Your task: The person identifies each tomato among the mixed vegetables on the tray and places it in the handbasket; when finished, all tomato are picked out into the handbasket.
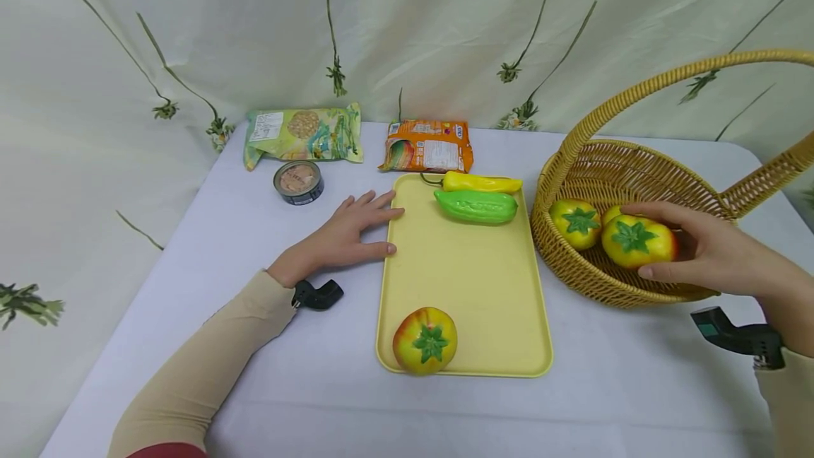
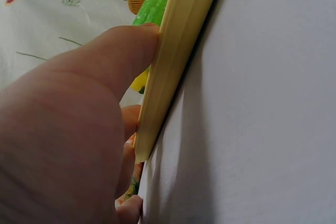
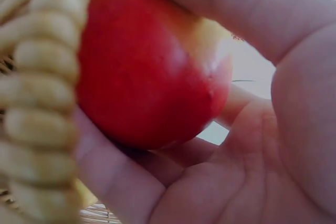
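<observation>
My right hand [image 1: 725, 249] grips a yellow-and-red toy tomato [image 1: 636, 242] with a green star-shaped calyx, inside the wicker basket [image 1: 610, 295]. In the right wrist view the fingers and thumb curve round the red underside of that tomato [image 3: 157, 72]. Another such tomato [image 1: 575, 223] lies to its left in the basket, and a partly hidden yellow one [image 1: 610, 213] shows behind. My left hand [image 1: 346, 232] lies with fingers spread, thumb and fingertips touching the left rim of the yellow tray [image 1: 470, 274]. One more tomato [image 1: 425, 341] sits in the tray's near left corner.
Along the tray's far end lie a yellow pepper [image 1: 481, 183] and a green bumpy vegetable [image 1: 477, 206]. Behind stand an orange packet [image 1: 429, 145], a green packet [image 1: 305, 134] and a round tin [image 1: 298, 181]. The basket's tall handle [image 1: 636, 94] arches over its opening.
</observation>
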A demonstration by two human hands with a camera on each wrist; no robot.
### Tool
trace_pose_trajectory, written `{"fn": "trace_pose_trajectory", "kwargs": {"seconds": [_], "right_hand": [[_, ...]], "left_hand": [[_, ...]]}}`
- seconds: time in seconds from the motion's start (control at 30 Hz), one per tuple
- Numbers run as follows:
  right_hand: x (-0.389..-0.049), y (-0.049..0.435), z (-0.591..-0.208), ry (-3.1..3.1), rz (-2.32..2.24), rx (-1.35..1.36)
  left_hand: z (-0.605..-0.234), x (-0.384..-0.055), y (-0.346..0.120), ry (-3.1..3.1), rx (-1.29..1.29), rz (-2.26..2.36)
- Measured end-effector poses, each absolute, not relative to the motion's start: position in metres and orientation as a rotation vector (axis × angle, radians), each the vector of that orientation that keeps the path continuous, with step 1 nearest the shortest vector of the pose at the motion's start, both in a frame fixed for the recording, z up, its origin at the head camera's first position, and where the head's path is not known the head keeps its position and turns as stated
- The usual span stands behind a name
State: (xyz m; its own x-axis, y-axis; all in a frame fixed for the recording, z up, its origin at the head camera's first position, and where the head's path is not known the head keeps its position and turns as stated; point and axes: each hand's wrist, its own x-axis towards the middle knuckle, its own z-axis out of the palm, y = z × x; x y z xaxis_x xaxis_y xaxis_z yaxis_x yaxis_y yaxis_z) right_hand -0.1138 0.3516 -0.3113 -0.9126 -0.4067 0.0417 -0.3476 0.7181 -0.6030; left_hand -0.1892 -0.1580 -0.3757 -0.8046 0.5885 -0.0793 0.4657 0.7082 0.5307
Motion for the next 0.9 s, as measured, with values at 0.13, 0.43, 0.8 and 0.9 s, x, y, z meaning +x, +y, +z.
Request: {"fn": "trace_pose_trajectory", "kwargs": {"seconds": [0.13,0.43,0.8,0.9], "right_hand": [[-0.1137,0.3489,-0.3116,2.838,-0.93,-0.624],[-0.1144,0.3449,-0.3131,2.804,-0.894,-0.608],[-0.1169,0.3421,-0.3157,2.739,-0.885,-0.601],[-0.1185,0.3429,-0.3176,2.72,-0.895,-0.604]], "left_hand": [[-0.3751,-0.1888,-0.1575,2.671,0.832,0.744],[-0.376,-0.1895,-0.1579,2.671,0.82,0.732],[-0.3762,-0.1897,-0.1583,2.669,0.83,0.734],[-0.3758,-0.1896,-0.1582,2.668,0.828,0.734]]}}
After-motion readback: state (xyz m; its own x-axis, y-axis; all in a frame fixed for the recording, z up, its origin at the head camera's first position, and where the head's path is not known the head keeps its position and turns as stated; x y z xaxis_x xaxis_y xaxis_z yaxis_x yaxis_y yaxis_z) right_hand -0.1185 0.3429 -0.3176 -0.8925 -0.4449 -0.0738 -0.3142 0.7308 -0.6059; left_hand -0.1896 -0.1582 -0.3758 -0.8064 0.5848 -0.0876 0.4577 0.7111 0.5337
